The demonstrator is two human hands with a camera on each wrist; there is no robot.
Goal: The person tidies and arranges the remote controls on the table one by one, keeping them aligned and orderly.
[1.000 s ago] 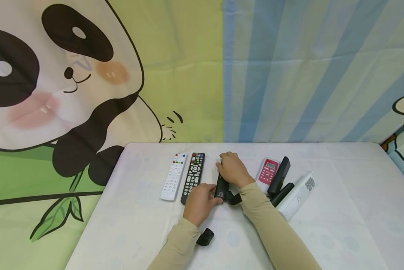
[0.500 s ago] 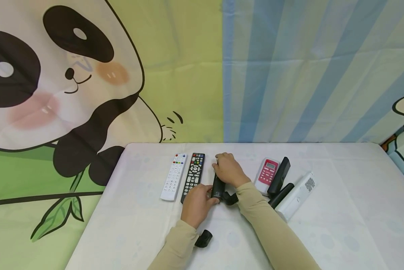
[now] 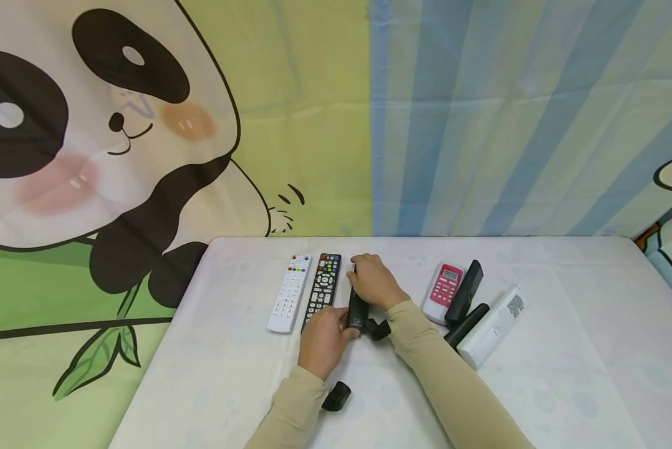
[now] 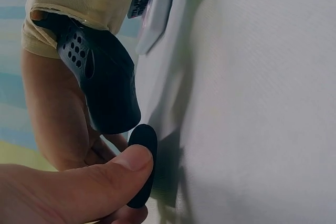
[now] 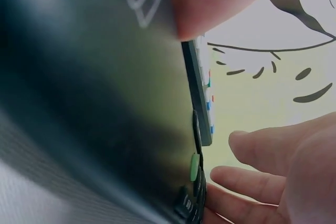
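A black remote control [image 3: 357, 310] lies lengthwise between my two hands, on the white-covered table [image 3: 403, 399]. My left hand [image 3: 321, 340] pinches its near end; in the left wrist view the thumb [image 4: 134, 158] presses on that dark rounded end. At the far end, my right hand [image 3: 374, 282] holds the remote with curled fingers, hiding that part from the head view. The right wrist view shows its glossy side close up, with a green button near the far end. Just left lie a black remote with many buttons [image 3: 325, 280], partly behind my left hand, and a white remote [image 3: 290, 293].
Right of my right forearm sits a group: a white remote with a red face [image 3: 445, 287], a black remote [image 3: 466, 291], another black one [image 3: 467, 325] and a long white one [image 3: 492, 327]. Black wrist camera [image 3: 336, 396] hangs below my left wrist.
Both hands have slid the black remote a little to the left, closer to the black remote with many buttons. The other remotes stay in place.
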